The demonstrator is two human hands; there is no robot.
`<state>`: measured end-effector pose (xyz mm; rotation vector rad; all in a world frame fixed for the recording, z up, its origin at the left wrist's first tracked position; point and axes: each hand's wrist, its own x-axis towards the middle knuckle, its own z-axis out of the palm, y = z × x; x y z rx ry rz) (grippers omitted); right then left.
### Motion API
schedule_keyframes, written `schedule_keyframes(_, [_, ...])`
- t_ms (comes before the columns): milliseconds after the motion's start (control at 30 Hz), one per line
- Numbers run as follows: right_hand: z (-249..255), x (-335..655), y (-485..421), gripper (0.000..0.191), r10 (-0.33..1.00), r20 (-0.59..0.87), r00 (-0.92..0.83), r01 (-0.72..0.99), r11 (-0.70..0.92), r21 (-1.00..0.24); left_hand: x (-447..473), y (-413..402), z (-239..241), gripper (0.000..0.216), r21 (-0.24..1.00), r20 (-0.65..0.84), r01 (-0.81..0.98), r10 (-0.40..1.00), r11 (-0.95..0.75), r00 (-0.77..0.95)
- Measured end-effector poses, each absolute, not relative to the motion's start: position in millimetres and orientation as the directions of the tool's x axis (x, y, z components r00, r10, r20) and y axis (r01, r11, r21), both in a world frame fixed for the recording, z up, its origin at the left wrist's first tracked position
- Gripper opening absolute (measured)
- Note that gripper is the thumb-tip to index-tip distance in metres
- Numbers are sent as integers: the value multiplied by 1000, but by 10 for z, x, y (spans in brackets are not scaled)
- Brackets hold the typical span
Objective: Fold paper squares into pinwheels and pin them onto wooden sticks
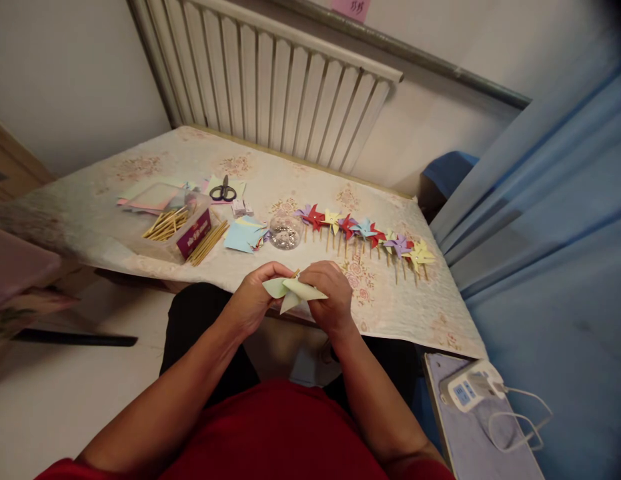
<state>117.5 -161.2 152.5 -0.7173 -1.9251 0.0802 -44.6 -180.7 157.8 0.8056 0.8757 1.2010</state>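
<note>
Between my two hands, just off the table's front edge, is a pale green paper pinwheel [301, 291] with pointed blades. My left hand [257, 293] is closed on its left side, thumb and fingers at the blades. From the right, my right hand [333, 290] grips it too, with curled fingers near the centre. A small bit of a stick's tip shows between the fingers at the top; the rest is hidden. Past my hands stands a round clear dish [285, 232] of small shiny pieces. Right of it lies a row of several coloured paper pinwheels [365, 230] on sticks.
On the left of the flowered tablecloth [270, 167] are a clear box [160, 250] of wooden sticks, loose sticks [209, 243], blue paper sheets [244, 235] and black scissors [223, 191]. A radiator [290, 80] runs behind. A white power strip [470, 387] lies at right, beside a blue curtain [555, 233].
</note>
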Motion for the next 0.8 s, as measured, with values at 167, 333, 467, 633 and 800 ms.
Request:
schedule_keyframes(167, [1524,1169,-1606,10,486,826,-285,467,823,-323,-448,-1799,1553,21,891,-136,-418,983,177,126])
schedule_keyframes(333, [1524,1165,-1604,10,465,840,-281,464,832,-306,-451,-1795,1532,19,896,-122,-414,985,163,123])
schedule_keyframes(467, [1525,1159,-1609,11,508,816,-274,470,812,-348,-461,-1795,1522,17,913,-107,-381,987,145,119])
schedule_keyframes(633, [1547,1156,-1624,15,558,786,-267,430,799,-421,-477,-1796,1491,16,939,-92,-323,990,121,104])
schedule_keyframes(800, [1571,1158,-1644,14,573,773,-272,409,796,-446,-487,-1795,1478,15,949,-92,-293,990,121,109])
